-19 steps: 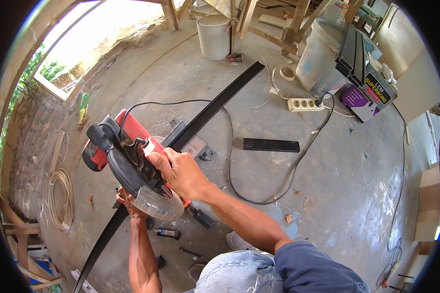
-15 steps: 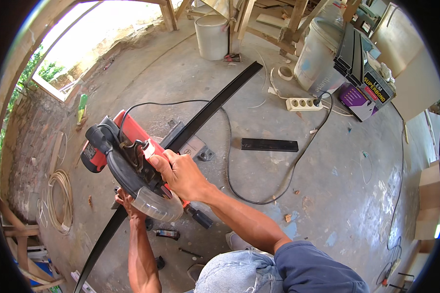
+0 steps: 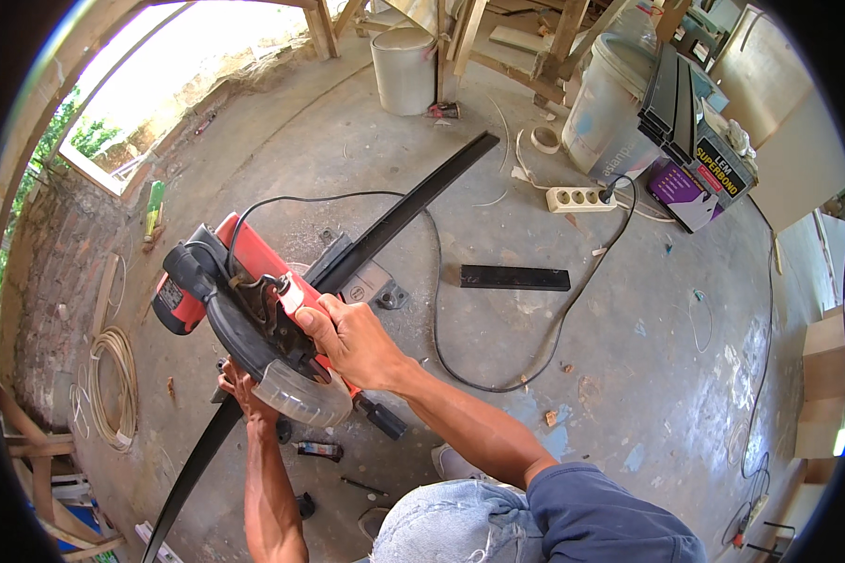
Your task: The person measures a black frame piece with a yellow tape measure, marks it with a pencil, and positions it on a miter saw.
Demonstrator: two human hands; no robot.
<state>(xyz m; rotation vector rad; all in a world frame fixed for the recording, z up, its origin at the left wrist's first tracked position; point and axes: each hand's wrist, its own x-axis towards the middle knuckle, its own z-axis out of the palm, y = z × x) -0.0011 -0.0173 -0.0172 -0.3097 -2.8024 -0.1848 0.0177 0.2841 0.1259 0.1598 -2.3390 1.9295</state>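
Note:
A red and black mitre saw (image 3: pixel 244 300) stands on the floor in front of me, tilted in view, with a clear curved blade guard (image 3: pixel 300 389). My right hand (image 3: pixel 352 342) is closed around its red handle, thumb on top. Across the saw's grey base (image 3: pixel 371 281) lies a long black bar (image 3: pixel 413 202), running from the far right to the near left. My left hand (image 3: pixel 244 389) grips the bar at the near side of the saw; the guard partly covers its fingers. The blade is hidden from view.
A short black offcut (image 3: pixel 514 278) lies right of the saw. The black power cable (image 3: pixel 438 319) loops over the floor to a white socket strip (image 3: pixel 580 199). Buckets (image 3: pixel 406 75) and a purple-black box (image 3: pixel 699 183) stand farther back. Coiled cable (image 3: pixel 115 389) lies left.
The black bar has shifted and turned slightly on the saw base, its far end a little lower in view. Both hands keep their places.

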